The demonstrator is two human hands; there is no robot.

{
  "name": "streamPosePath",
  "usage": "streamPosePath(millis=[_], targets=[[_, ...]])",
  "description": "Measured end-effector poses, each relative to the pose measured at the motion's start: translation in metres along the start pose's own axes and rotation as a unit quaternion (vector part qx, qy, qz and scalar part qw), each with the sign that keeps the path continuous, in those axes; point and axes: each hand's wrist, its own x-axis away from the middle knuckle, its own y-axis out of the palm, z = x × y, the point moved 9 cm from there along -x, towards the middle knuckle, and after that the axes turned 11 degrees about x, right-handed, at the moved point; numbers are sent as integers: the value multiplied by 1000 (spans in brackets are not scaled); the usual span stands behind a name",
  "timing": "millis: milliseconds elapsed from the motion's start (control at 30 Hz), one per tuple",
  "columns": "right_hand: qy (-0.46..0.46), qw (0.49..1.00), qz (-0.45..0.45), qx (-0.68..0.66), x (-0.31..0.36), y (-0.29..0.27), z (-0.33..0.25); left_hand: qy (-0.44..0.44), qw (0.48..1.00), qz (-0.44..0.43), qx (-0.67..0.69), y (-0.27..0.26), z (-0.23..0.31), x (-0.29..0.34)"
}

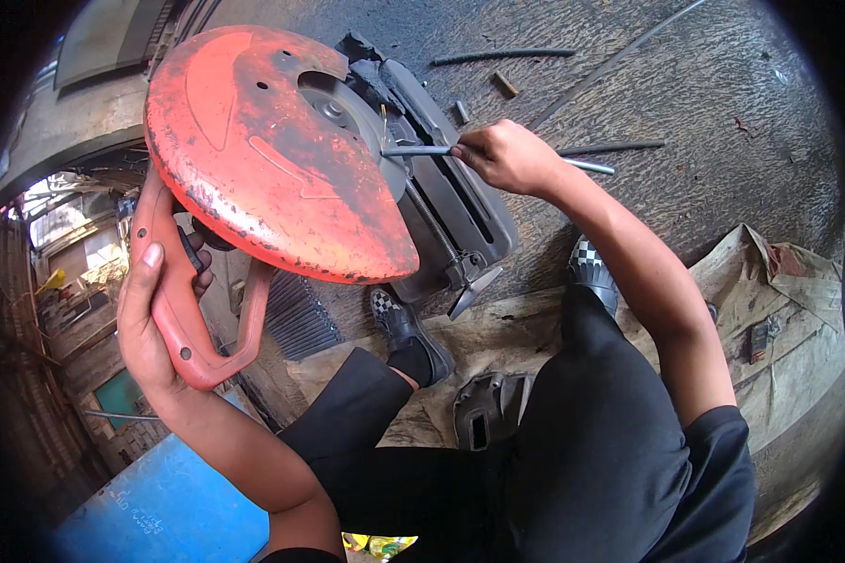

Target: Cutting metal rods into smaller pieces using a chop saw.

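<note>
A chop saw with a worn red blade guard (272, 159) stands in front of me on a dark base (460, 178). My left hand (150, 300) is closed around its red D-shaped handle (180, 324), with fingers by the black trigger. Pinched in my right hand (509, 155) is a grey metal rod (421, 150), held level. The rod's left end meets the edge of the cutting disc (396, 175), where a few thin sparks (383, 117) show. Below, the vise's screw (429, 218) ends in a metal crank (474, 289). The guard covers most of the disc.
On the dark floor lie a ribbed bar (502, 56), a short brass-coloured piece (506, 84), a small grey piece (462, 112) and a long thin rod (620, 61). Canvas (770, 244) spreads at right. A blue surface (174, 502) is at lower left.
</note>
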Motion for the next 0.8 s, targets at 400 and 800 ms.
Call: streamPosePath(millis=[400,800], targets=[[-5,997,75,6,24,-8,-22,-36,997,68,19,-8,-8,8],[277,712,255,-592,76,-29,110,-14,1000,-2,11,8,-1,6]])
